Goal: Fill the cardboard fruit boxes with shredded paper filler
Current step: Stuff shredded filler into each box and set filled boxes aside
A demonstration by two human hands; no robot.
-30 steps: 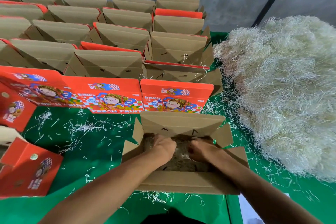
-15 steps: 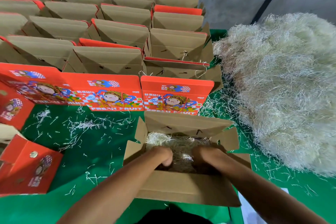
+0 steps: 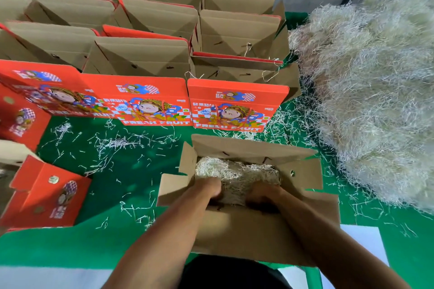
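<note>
An open brown cardboard box [image 3: 246, 237] stands on the green table right in front of me, flaps spread. Pale shredded paper [image 3: 237, 171] covers its inside. Both my hands are down in the box at its near side. My left hand [image 3: 207, 189] has its fingers curled down into the paper. My right hand [image 3: 264, 192] lies beside it on the paper, its fingers hidden in shadow behind the near wall. A big pile of shredded paper [image 3: 375, 91] lies to the right of the box.
Rows of open red-printed fruit boxes [image 3: 145, 58] fill the table behind, their lids standing up. Another red box [image 3: 44, 197] lies at the left edge. Loose paper strands are scattered over the green cloth [image 3: 131, 171]. A white sheet [image 3: 366, 239] sits at the near right.
Both hands have drawn back from the box's middle to its near wall, uncovering the paper at the far side. The view has tilted down and closer.
</note>
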